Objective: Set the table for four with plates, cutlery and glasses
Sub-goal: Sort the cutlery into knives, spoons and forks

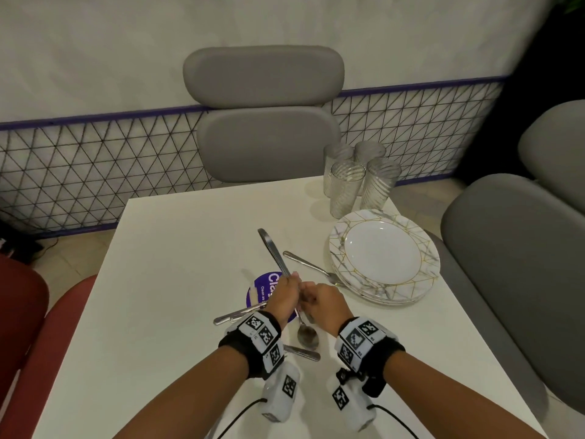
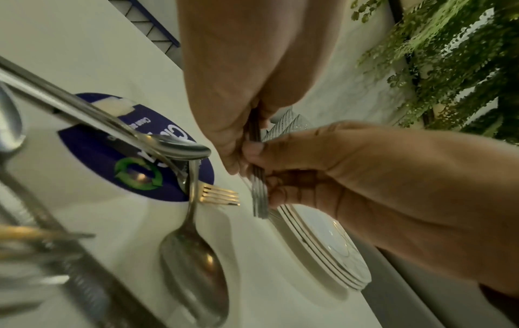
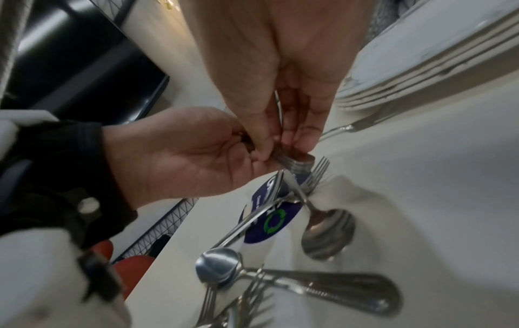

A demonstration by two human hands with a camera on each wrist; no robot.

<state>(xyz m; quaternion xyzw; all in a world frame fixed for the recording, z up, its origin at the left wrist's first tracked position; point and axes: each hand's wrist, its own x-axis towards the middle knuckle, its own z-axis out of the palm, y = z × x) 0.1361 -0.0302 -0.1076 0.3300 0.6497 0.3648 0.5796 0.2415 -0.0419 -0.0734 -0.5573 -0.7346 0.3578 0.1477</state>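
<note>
Cutlery [image 1: 304,335]: polished metal, mirror-glossy; handles ribbed. Plates [image 1: 384,256]: glazed, glossy, marble-veined rims with thin gold lines. Glasses [image 1: 346,188]: clear glass, spiral-ribbed walls. Table [image 1: 164,280]: smooth matt white top. Chairs [image 1: 264,112]: matt grey padded upholstery. Round sticker [image 2: 92,153]: glossy blue.

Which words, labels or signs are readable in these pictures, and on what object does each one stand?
"Cla": large white letters on the round blue sticker; the rest is hidden by the left hand.
"Clean as": small line beneath, cut off.
Green recycling arrows, without words, on the same sticker.
Wrist bands: square codes only; tiny labels unreadable.
</note>
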